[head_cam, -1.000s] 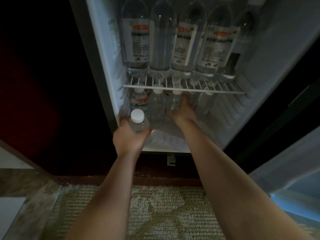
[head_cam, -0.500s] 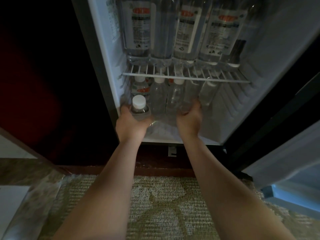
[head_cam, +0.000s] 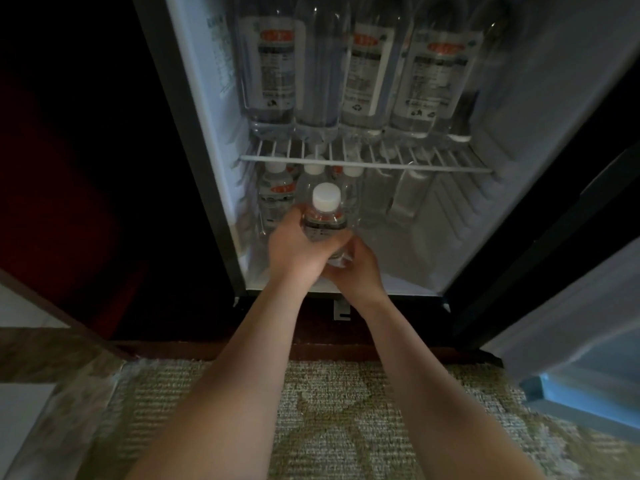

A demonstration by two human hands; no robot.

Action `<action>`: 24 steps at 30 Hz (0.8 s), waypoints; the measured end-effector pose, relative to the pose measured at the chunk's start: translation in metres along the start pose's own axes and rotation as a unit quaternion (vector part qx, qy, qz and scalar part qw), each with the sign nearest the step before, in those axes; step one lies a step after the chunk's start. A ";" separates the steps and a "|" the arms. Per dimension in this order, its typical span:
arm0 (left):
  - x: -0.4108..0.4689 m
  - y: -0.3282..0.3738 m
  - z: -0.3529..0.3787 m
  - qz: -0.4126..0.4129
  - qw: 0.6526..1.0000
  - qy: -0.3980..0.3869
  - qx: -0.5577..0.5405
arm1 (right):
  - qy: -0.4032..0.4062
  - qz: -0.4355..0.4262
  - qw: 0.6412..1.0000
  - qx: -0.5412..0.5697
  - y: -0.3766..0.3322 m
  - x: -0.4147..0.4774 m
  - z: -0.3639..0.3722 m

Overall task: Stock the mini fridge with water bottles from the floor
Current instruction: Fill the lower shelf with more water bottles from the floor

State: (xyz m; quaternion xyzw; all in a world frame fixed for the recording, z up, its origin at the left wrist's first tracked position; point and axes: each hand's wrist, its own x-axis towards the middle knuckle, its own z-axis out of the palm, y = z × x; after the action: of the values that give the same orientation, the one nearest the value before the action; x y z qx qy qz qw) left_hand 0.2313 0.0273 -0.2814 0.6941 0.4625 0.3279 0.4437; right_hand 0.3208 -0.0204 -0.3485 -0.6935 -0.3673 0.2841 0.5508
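The mini fridge (head_cam: pixel 221 188) stands open in front of me. A small clear water bottle with a white cap (head_cam: pixel 325 216) is upright at the front of the lower compartment. My left hand (head_cam: pixel 294 244) grips its body from the left. My right hand (head_cam: pixel 356 271) holds its base from below and the right. Behind it stand several small bottles (head_cam: pixel 277 199) on the fridge floor. Several large labelled bottles (head_cam: pixel 367 74) fill the wire shelf (head_cam: pixel 367 166) above.
The fridge door (head_cam: pixel 571 323) hangs open at the right. A dark cabinet wall (head_cam: pixel 86 168) runs along the left. A patterned carpet (head_cam: pixel 332 410) lies under my arms, with a pale stone floor strip (head_cam: pixel 31 410) at the lower left.
My left hand has carried the bottle from the fridge's left edge toward the middle. My right hand drew back from the inner bottles and came under this bottle's base.
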 end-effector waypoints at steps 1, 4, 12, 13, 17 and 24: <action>-0.001 0.004 0.003 -0.001 1.000 -0.015 0.001 | 0.020 0.003 1.000 -0.003 0.001 0.000 -0.004; -0.004 0.010 0.010 -0.023 0.997 -0.067 -0.033 | 0.087 0.006 0.996 0.026 0.004 0.002 -0.016; 0.000 -0.002 -0.001 -0.106 0.990 -0.040 -0.086 | 0.239 0.042 0.970 0.027 0.010 0.026 -0.055; 0.002 -0.002 -0.001 -0.102 0.990 -0.041 -0.083 | 0.239 0.046 0.970 0.010 0.008 0.032 -0.059; 0.008 -0.002 0.005 -0.096 0.990 -0.069 -0.071 | 0.174 0.080 0.979 -0.075 0.003 0.050 -0.068; 0.015 -0.012 0.008 -0.119 0.987 -0.098 -0.048 | 0.123 0.078 0.985 -0.096 0.011 0.061 -0.061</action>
State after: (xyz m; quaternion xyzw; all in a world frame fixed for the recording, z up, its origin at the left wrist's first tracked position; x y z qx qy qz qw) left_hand 0.2397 0.0410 -0.2954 0.6405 0.4800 0.2248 0.5558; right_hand 0.4070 -0.0055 -0.3446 -0.7996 -0.2673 0.2020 0.4985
